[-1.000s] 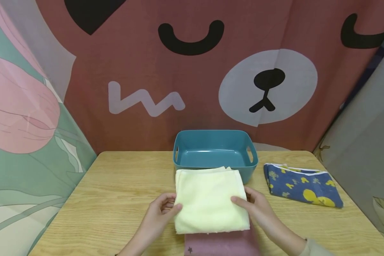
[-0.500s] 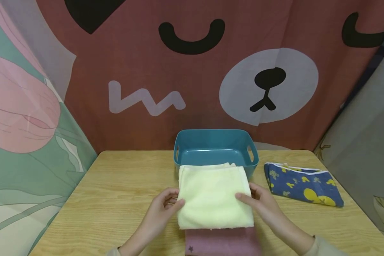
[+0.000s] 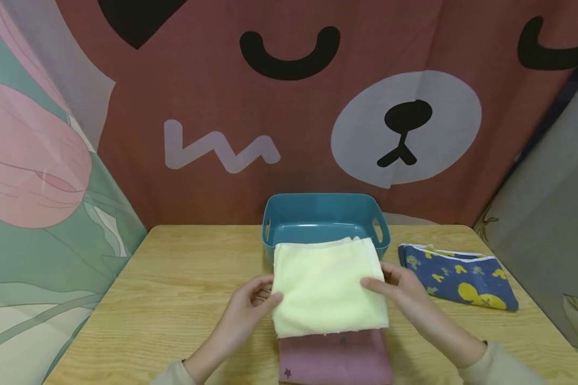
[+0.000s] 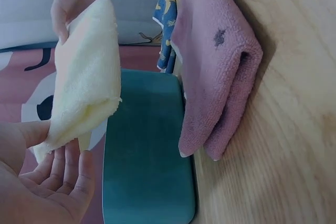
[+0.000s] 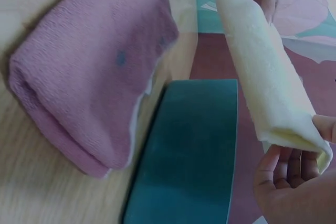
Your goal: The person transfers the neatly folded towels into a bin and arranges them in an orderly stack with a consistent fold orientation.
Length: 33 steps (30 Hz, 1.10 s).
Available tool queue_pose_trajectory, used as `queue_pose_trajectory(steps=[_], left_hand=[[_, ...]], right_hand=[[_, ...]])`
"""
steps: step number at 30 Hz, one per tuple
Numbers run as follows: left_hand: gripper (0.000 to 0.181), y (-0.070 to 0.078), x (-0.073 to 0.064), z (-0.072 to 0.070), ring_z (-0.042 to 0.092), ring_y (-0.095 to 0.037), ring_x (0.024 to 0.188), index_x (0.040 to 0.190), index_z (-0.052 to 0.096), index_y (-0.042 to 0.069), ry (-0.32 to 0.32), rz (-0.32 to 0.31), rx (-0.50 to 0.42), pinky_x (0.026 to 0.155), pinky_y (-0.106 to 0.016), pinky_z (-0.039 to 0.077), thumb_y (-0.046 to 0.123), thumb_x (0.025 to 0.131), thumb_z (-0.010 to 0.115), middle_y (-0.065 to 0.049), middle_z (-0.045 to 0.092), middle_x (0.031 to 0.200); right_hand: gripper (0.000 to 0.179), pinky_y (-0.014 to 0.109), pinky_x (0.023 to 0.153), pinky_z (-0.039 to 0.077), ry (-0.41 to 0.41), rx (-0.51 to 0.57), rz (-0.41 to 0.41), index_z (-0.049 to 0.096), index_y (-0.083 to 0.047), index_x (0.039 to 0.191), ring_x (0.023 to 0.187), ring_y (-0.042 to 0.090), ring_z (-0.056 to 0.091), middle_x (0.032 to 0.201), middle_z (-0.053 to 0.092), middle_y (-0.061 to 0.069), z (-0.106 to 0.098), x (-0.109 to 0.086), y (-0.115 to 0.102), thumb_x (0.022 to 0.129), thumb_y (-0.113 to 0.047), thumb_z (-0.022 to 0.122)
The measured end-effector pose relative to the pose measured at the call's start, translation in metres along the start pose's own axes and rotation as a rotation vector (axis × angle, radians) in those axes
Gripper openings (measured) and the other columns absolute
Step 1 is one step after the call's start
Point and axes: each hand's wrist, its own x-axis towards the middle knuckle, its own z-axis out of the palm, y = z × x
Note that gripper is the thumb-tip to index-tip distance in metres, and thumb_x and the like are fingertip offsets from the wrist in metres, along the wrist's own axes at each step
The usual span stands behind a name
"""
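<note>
A folded pale yellow towel [image 3: 329,289] is held up off the table between both hands. My left hand [image 3: 248,310] pinches its left edge, thumb on top and fingers beneath. On the opposite edge my right hand [image 3: 409,299] grips it the same way. Both wrist views show the towel [image 4: 86,72] in the air, its folded layers visible at the side. Below it lies a folded pink towel [image 3: 334,358] with small dark stars, partly covered from above. Just beyond the yellow towel stands a teal plastic basket [image 3: 325,203], its front wall partly hidden.
A folded dark blue cloth with yellow prints [image 3: 457,278] lies at the table's right side. The wooden table [image 3: 188,267] ends at a curtain [image 3: 212,203] with a bear's face behind the basket. More patterned cloth hangs at both sides.
Both hands have carried the yellow towel forward and slightly right, toward the basket. More of the pink towel shows beneath it. The basket and blue cloth stay in place.
</note>
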Motion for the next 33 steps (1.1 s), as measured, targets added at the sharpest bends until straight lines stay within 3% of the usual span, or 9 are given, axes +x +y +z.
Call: queue_pose_trajectory(steps=[10,26,33], left_hand=[[0.032,0.009,0.009,0.0,0.06,-0.019,0.092,0.12,0.064,0.0,0.025,0.008,0.023,0.08,-0.026,0.052,0.014,0.092,0.072,-0.007,0.065,0.098],[0.028,0.025,0.03,-0.007,0.06,-0.017,0.091,0.118,0.067,0.006,0.07,0.066,0.101,0.081,-0.03,0.051,0.014,0.092,0.072,-0.004,0.065,0.097],[0.026,0.023,0.041,-0.006,0.061,-0.017,0.091,0.116,0.069,0.007,0.125,0.073,0.108,0.081,-0.032,0.051,0.013,0.091,0.073,-0.004,0.067,0.096]], right_hand=[[0.05,0.034,0.082,0.053,-0.036,-0.017,-0.031,0.056,0.004,0.133,0.096,0.019,0.063,0.113,0.067,0.012,-0.01,0.008,-0.012,0.093,-0.023,0.07],[0.056,0.032,0.087,0.049,0.024,-0.094,-0.05,0.055,-0.001,0.136,0.103,0.019,0.06,0.121,0.064,0.012,-0.015,0.025,-0.027,0.094,-0.034,0.069],[0.061,0.042,0.098,0.044,0.008,-0.103,-0.065,0.051,-0.003,0.141,0.116,0.027,0.055,0.132,0.059,0.016,-0.015,0.036,-0.028,0.095,-0.038,0.067]])
